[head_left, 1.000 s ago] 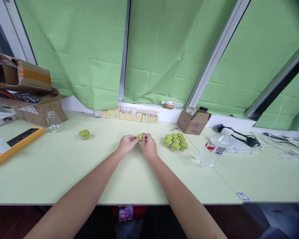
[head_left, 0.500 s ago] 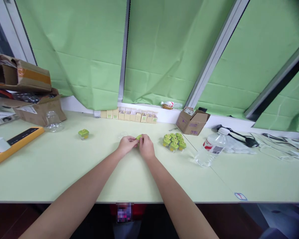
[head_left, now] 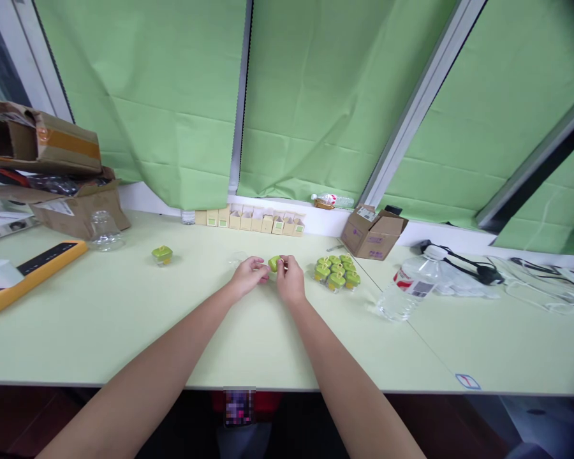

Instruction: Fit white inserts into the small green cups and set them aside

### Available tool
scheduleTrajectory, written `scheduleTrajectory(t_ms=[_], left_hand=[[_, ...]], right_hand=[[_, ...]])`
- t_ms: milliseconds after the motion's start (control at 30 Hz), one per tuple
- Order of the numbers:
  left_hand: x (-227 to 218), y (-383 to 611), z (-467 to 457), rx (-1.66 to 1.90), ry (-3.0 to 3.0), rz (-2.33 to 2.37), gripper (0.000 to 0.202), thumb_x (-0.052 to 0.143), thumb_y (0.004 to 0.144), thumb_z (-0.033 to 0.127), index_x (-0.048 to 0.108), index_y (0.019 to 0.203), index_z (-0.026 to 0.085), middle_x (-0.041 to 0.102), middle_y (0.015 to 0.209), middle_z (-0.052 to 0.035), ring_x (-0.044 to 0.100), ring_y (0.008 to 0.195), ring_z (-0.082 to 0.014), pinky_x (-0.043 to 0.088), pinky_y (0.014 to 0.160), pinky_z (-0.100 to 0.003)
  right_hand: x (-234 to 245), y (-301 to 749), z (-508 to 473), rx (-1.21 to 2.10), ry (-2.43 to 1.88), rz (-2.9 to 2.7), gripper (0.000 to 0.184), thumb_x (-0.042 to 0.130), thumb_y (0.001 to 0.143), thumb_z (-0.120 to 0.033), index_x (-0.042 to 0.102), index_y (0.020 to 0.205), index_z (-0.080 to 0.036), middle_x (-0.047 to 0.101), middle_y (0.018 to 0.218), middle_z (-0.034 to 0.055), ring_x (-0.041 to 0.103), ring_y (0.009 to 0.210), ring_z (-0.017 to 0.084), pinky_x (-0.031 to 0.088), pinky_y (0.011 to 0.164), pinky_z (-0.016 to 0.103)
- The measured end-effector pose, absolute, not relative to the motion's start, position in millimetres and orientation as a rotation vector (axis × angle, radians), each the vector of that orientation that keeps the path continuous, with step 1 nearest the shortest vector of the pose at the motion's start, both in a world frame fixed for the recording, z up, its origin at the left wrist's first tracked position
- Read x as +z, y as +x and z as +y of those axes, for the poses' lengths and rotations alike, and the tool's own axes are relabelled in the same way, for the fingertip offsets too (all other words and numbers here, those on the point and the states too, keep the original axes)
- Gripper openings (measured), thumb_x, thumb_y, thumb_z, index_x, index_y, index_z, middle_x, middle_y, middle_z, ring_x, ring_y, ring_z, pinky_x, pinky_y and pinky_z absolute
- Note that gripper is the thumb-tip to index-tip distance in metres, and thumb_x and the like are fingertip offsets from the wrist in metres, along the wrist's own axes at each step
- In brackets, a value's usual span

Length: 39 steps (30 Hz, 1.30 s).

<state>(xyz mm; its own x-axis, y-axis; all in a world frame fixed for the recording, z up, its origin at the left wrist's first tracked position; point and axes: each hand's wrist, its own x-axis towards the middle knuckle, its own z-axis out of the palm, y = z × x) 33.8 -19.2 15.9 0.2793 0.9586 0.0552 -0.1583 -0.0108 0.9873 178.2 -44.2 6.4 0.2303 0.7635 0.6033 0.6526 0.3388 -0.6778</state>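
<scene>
A small green lid (head_left: 274, 262) is pinched in the fingers of my right hand (head_left: 291, 280), just above the middle of the table. My left hand (head_left: 249, 277) is close beside it on the left, its thumb and fingers slightly apart and nothing visible between them. Behind my left hand lies a clear plastic piece (head_left: 237, 258), hard to make out. To the right of my right hand stands a cluster of several small clear containers with green lids (head_left: 336, 273). One more green-lidded container (head_left: 162, 255) stands alone to the left.
Small cardboard boxes (head_left: 256, 221) line the back wall. An open brown carton (head_left: 374, 233) and a large clear bottle (head_left: 409, 285) stand at right, with cables (head_left: 488, 271) beyond. At left are a yellow-edged power strip (head_left: 52, 266), a clear jar (head_left: 105, 233) and stacked cartons (head_left: 79, 213).
My left hand has come off the green lid, and a small gap now shows between the hands. The lid has shifted slightly right with my right hand.
</scene>
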Motion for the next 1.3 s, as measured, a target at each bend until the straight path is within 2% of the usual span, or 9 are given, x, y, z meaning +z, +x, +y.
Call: scheduleTrajectory(t_ms=[267,533,767,967,1167,1233,1300], left_hand=[[24.0,32.5,-27.0,1.063,1.220,0.805,0.039,0.075,0.074,0.031,0.056,0.103,0.014,0.069,0.106,-0.0146,0.068,0.069,-0.0152,0.056,0.075,-0.036],[29.1,32.4,-30.2,1.025,1.240,0.774,0.045,0.077,0.071,0.036,0.057,0.106,0.016,0.066,0.117,-0.0158,0.069,0.072,-0.0156,0.055,0.066,-0.030],[23.1,32.3,-25.4,1.008,1.196,0.861,0.047,0.078,0.070,0.036,0.055,0.105,0.015,0.070,0.105,-0.0151,0.069,0.067,-0.0166,0.055,0.066,-0.031],[25.0,30.5,-29.3,1.012,1.265,0.823,0.044,0.075,0.072,0.038,0.055,0.106,0.017,0.068,0.114,-0.0146,0.069,0.068,-0.0163,0.054,0.069,-0.032],[25.3,33.8,-31.4,1.025,1.349,0.791,0.046,0.074,0.073,0.042,0.056,0.108,0.018,0.069,0.109,-0.0128,0.068,0.069,-0.0162,0.054,0.069,-0.032],[24.5,33.3,-29.7,1.037,1.456,0.813,0.044,0.070,0.075,0.042,0.055,0.111,0.019,0.068,0.109,-0.0115,0.067,0.071,-0.0171,0.054,0.069,-0.033],[25.1,28.4,-26.4,1.141,1.683,0.898,0.038,0.068,0.078,0.037,0.058,0.111,0.020,0.067,0.110,-0.0104,0.066,0.083,-0.0206,0.054,0.078,-0.036]], right_hand=[[8.7,182.1,-46.7,0.120,-1.383,-1.420,0.026,0.040,0.095,-0.039,0.055,0.099,-0.019,0.066,0.094,0.0076,0.061,0.082,0.019,0.048,0.075,0.033],[11.1,183.5,-47.3,0.142,-1.402,-1.392,0.025,0.040,0.094,-0.039,0.055,0.097,-0.020,0.067,0.091,0.0071,0.062,0.080,0.020,0.048,0.074,0.033],[15.1,179.8,-50.6,0.159,-1.357,-1.377,0.027,0.041,0.094,-0.040,0.056,0.100,-0.019,0.068,0.095,0.0082,0.064,0.081,0.020,0.049,0.074,0.033],[13.6,181.3,-50.0,0.129,-1.382,-1.386,0.027,0.040,0.095,-0.041,0.056,0.100,-0.020,0.068,0.092,0.0072,0.063,0.080,0.020,0.048,0.073,0.033],[13.2,183.3,-49.6,0.159,-1.407,-1.380,0.025,0.041,0.094,-0.040,0.056,0.097,-0.020,0.068,0.090,0.0073,0.063,0.077,0.020,0.048,0.071,0.032],[12.6,183.7,-49.1,0.161,-1.406,-1.394,0.026,0.041,0.094,-0.041,0.056,0.097,-0.020,0.068,0.090,0.0071,0.063,0.077,0.020,0.048,0.071,0.032],[12.3,184.1,-48.3,0.167,-1.394,-1.412,0.026,0.041,0.094,-0.041,0.057,0.098,-0.020,0.068,0.091,0.0071,0.064,0.079,0.020,0.048,0.072,0.032]])
